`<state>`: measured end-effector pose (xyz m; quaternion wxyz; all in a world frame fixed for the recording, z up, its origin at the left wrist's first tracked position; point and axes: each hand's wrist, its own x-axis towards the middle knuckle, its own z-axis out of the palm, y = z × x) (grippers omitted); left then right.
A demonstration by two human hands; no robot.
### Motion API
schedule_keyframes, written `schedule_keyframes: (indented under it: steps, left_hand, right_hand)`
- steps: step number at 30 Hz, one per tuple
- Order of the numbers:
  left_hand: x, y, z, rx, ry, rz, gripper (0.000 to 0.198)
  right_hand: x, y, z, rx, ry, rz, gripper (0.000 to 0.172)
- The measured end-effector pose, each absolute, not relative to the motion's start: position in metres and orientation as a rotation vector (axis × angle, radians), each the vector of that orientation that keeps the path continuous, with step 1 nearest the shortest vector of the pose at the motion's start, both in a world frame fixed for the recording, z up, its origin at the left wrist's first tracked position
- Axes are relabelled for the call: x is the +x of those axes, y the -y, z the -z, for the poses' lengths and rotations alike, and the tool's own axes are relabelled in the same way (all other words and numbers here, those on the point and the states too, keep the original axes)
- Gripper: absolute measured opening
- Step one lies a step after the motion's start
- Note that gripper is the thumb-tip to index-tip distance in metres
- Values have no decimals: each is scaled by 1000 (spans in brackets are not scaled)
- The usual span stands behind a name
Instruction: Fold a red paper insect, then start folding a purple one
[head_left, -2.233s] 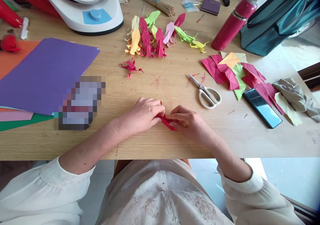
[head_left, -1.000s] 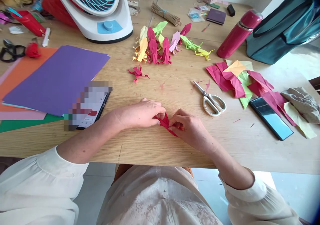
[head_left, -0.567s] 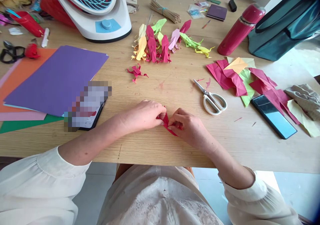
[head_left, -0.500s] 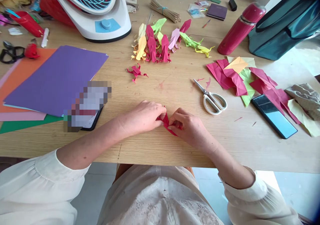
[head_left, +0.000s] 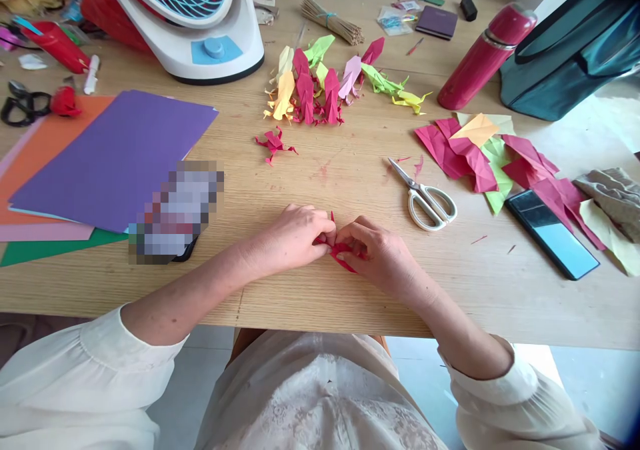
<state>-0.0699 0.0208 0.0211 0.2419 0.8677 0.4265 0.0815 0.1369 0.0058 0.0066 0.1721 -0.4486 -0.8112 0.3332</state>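
A small folded red paper piece (head_left: 344,258) is pinched between both hands, just above the table near its front edge. My left hand (head_left: 303,235) is closed on its left end, fingertips pressed together. My right hand (head_left: 377,247) grips the right part between thumb and fingers. Much of the paper is hidden by the fingers; a thin red point sticks up between the hands. Beyond them lies a finished-looking red origami figure (head_left: 275,145) with thin limbs. White-handled scissors (head_left: 431,205) rest to the right of my right hand, blades partly spread.
Several folded paper figures (head_left: 305,93) stand at the back, near a white fan (head_left: 215,57). Purple sheets (head_left: 115,157) and a blurred phone (head_left: 186,249) lie left. To the right are creased papers (head_left: 450,153), a phone (head_left: 555,233), a red flask (head_left: 485,57) and a teal bag (head_left: 545,83).
My fingertips have drawn closer together around the red paper, covering more of its middle. The right hand keeps its grip, and the view has shifted slightly.
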Motion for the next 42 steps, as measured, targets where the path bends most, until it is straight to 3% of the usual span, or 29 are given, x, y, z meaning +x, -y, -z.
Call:
schedule_keyframes:
  steps: [18,25,36,42]
  left_hand:
    - [-61,-17,-19,2552,-1234,-175,12]
    - [-73,-12,-11,2721,-1083,-326,9]
    - [-82,5,-7,2884,-1005,-521,24]
    - [-91,19,-3,2966,-1005,-547,22]
  right_hand:
    - [136,-6,-10,-1345,2340,-924,13]
    - [136,-5,-9,-1320,2309,-939,14]
    - [136,-5,-8,-1322,2303,-947,13]
    - [137,-4,-8,-1298,2330,-903,15]
